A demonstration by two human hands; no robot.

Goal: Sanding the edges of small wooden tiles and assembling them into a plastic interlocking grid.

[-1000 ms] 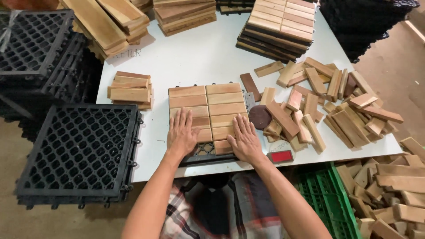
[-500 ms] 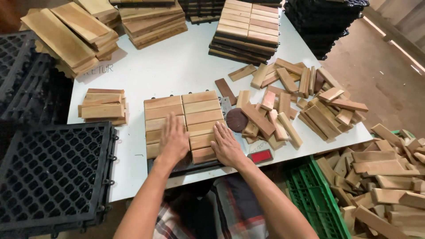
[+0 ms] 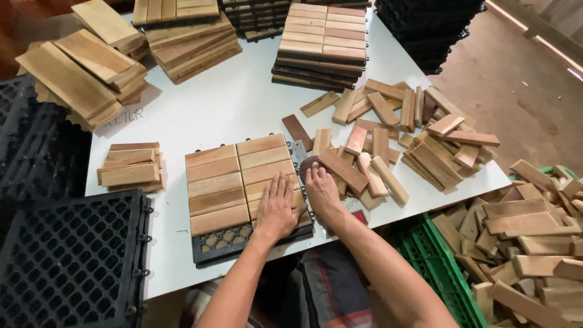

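Note:
A wooden deck tile [image 3: 234, 182] lies on the white table [image 3: 243, 103], with slats set in two columns on a black plastic grid base [image 3: 225, 240] that shows bare at the near edge. My left hand [image 3: 278, 209] presses flat on the near right slats, fingers spread. My right hand [image 3: 320, 189] lies flat at the tile's right edge, fingertips touching a dark round wooden piece [image 3: 308, 164]. Neither hand holds anything.
A loose heap of slats [image 3: 395, 140] covers the table's right side. A small slat stack [image 3: 130, 167] sits left. Finished tile stacks [image 3: 322, 45] and board piles [image 3: 85, 61] stand at the back. Black grids [image 3: 67, 261] lie left; a green crate [image 3: 437, 267] with offcuts [image 3: 534, 243] stands right.
Both hands have slid to the right across the tile: the left from the left column to the right one, the right onto the tile's right edge. The camera view shifted too.

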